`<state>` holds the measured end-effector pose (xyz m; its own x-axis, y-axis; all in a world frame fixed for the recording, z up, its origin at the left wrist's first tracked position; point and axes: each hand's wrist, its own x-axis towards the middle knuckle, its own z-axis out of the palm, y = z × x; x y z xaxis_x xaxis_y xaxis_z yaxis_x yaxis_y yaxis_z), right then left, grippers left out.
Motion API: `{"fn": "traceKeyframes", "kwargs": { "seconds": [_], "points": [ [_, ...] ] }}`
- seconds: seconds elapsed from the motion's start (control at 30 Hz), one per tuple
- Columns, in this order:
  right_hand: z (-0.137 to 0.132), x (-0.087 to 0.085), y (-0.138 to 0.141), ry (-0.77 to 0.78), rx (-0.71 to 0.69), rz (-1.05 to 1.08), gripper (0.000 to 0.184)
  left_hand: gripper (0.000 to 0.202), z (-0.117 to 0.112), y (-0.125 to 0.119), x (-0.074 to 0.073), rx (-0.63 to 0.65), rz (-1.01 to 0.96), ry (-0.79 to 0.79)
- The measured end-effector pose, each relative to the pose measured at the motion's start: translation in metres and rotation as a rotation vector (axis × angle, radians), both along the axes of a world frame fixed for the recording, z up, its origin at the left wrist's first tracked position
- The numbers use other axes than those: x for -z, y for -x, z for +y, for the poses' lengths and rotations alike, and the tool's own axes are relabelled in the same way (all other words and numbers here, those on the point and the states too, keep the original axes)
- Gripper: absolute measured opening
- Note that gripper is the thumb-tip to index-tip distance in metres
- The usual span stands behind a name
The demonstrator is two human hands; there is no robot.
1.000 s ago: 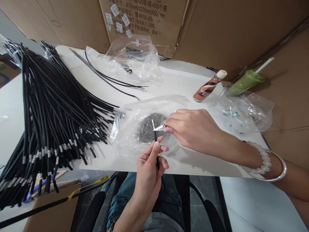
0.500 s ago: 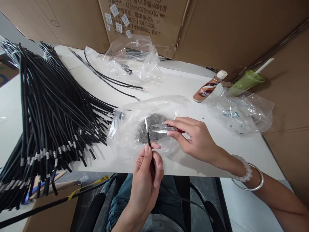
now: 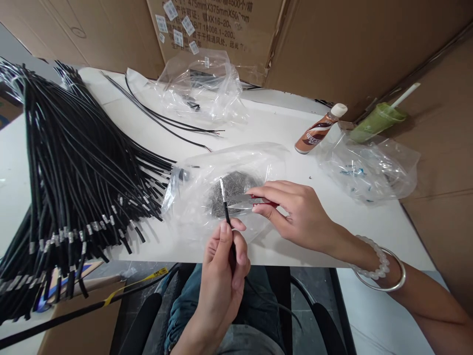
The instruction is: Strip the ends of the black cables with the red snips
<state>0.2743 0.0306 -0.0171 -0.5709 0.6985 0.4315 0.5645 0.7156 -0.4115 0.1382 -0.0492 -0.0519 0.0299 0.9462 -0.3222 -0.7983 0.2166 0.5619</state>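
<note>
In my left hand (image 3: 224,268) a black cable (image 3: 226,212) is pinched between thumb and fingers, its silvery stripped end pointing up. My right hand (image 3: 295,209) is closed on red-handled thread snips (image 3: 264,200). The snips' blades reach left to the cable, near where the black jacket meets the silvery part; whether they touch it I cannot tell. Behind both lies a clear plastic bag (image 3: 195,197) with a heap of fine grey wire clippings (image 3: 236,185) in it.
A large bundle of black cables (image 3: 81,162) with silvery ends covers the table's left side. Several loose cables (image 3: 158,117) and another plastic bag (image 3: 207,88) lie at the back. On the right are a brown bottle (image 3: 320,130), a green cup (image 3: 379,121) and a plastic bag (image 3: 373,167). Cardboard boxes (image 3: 332,49) stand behind.
The snips have come closer to the cable and slightly down, and their blades are nearer together. My left hand has hardly moved. The view has shifted slightly.
</note>
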Motion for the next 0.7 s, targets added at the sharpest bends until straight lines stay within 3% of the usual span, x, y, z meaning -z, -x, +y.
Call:
{"fn": "traceKeyframes", "kwargs": {
  "seconds": [0.7],
  "points": [
    [0.0036,-0.0028,0.0001,-0.075,0.051,-0.107,0.022,0.02,0.001,0.0011,-0.0002,-0.019,0.065,0.043]
  ]
}}
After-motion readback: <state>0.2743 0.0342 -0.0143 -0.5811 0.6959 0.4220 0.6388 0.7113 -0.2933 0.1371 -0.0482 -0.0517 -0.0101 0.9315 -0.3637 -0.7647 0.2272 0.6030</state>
